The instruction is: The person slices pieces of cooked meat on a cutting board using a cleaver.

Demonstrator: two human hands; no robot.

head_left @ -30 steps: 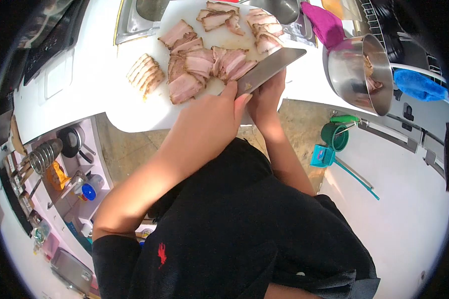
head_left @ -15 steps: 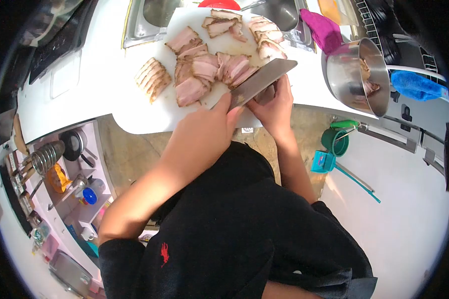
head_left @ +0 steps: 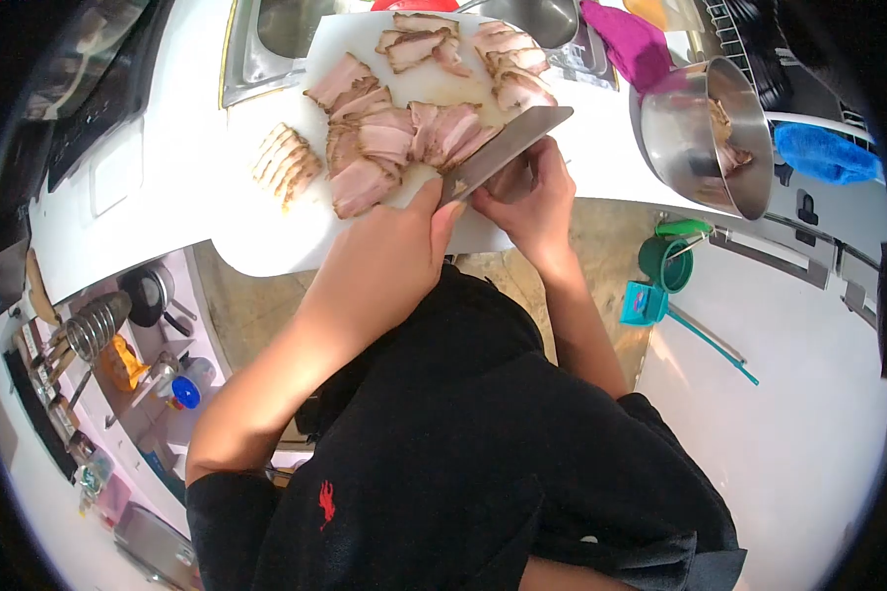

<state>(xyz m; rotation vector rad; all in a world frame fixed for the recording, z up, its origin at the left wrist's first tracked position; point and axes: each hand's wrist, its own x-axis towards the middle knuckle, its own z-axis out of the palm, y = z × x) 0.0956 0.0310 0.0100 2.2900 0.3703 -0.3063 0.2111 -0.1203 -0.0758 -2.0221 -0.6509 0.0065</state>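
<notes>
My left hand point(head_left: 389, 246) is closed around the handle of a broad-bladed kitchen knife point(head_left: 512, 143), its blade slanting up to the right. The blade stands beside a piece of pork belly point(head_left: 511, 184), which my right hand point(head_left: 537, 202) grips with curled fingers, partly hiding it. Both are over a white cutting board point(head_left: 266, 241). Sliced pork belly point(head_left: 384, 138) lies in overlapping rows in the middle of the board. More slices point(head_left: 419, 44) are at the far edge, others point(head_left: 512, 64) at the far right, and a fanned group point(head_left: 286, 163) at the left.
Behind the board is a steel sink point(head_left: 286, 39) with a red item point(head_left: 414, 5) at its edge. To the right, a tilted steel pot point(head_left: 680, 128) holds some meat, near a purple cloth point(head_left: 626, 44) and a blue cloth point(head_left: 826, 153). A shelf point(head_left: 182, 424) stands low left.
The whole view has shifted slightly, with the board and sink now a little farther left and up. Both hands keep their grips, and the knife stays beside the pork belly piece.
</notes>
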